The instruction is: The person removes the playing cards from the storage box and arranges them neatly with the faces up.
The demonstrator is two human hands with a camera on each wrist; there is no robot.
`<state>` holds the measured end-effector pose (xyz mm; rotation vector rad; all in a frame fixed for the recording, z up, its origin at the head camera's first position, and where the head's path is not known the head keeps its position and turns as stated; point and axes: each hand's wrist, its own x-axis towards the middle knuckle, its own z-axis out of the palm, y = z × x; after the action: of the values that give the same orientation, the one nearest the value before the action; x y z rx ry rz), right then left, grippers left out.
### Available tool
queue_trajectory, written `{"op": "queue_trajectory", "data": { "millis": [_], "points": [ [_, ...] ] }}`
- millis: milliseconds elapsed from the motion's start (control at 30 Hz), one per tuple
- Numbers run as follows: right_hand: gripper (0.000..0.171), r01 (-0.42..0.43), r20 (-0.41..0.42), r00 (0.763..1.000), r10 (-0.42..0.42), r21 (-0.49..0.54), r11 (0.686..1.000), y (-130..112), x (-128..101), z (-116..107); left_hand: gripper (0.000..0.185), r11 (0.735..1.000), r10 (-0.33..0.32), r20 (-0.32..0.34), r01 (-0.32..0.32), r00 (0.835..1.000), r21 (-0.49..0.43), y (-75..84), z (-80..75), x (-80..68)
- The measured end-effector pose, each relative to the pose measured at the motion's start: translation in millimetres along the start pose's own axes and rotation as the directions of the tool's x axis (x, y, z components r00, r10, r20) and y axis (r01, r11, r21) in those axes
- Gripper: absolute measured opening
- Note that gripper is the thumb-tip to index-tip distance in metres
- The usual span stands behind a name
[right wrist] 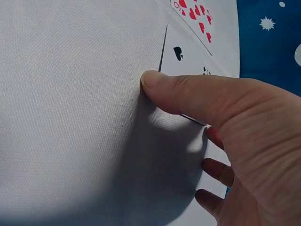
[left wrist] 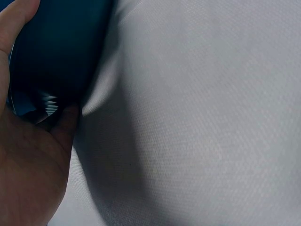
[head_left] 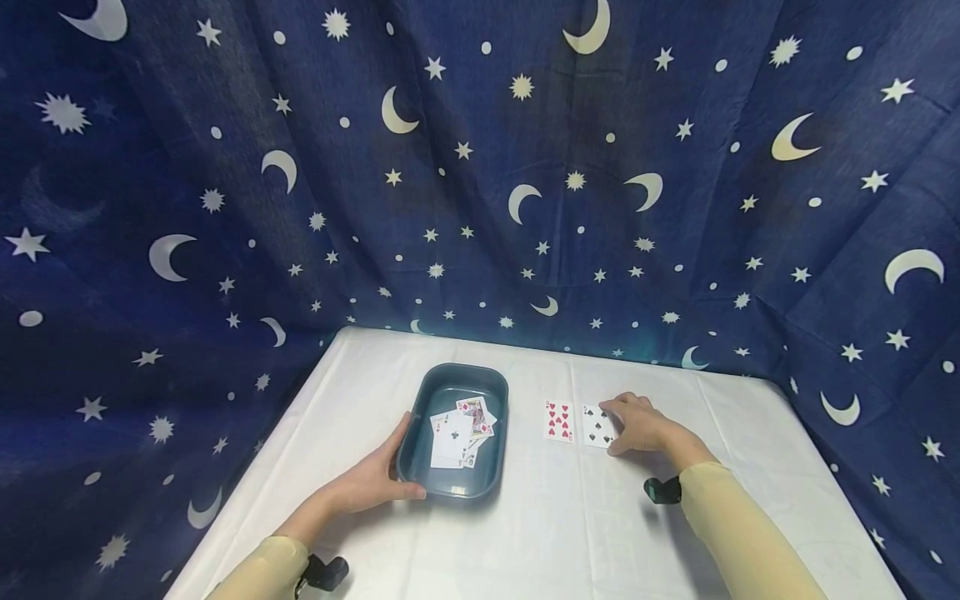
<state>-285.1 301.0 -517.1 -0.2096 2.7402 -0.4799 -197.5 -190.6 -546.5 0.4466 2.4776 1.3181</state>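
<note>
A dark teal plastic tub (head_left: 501, 467) stands on the table with several loose playing cards (head_left: 452, 440) inside, an ace of clubs on top. My left hand (head_left: 371, 482) grips the tub at its left near corner, the thumb along the near side; some fingers are hidden by the tub. To the right, my right hand (head_left: 643, 427) holds a spades playing card (head_left: 596, 427) by its right edge, between thumb and index finger. The other right fingers (right wrist: 218, 172) are loosely bent beside it. A hearts playing card (head_left: 558, 421) lies face up just left of the spades card.
A white cloth (head_left: 525, 542) covers the table. Behind and at the sides hangs a dark blue curtain (head_left: 480, 208) with moons and stars, meeting the table's far edge. Each wrist carries a small black device, such as the right wrist camera (head_left: 663, 491).
</note>
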Motion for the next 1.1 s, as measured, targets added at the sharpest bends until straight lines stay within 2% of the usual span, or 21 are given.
{"op": "queue_trajectory", "data": {
  "millis": [1100],
  "points": [
    [0.09, -0.02, 0.006, 1.0, 0.019, 0.021, 1.0, 1.8, 2.2, 2.4, 0.133, 1.0, -0.009, 0.001, 0.009, 1.0, 0.004, -1.1, -0.8, 1.5]
  ]
}}
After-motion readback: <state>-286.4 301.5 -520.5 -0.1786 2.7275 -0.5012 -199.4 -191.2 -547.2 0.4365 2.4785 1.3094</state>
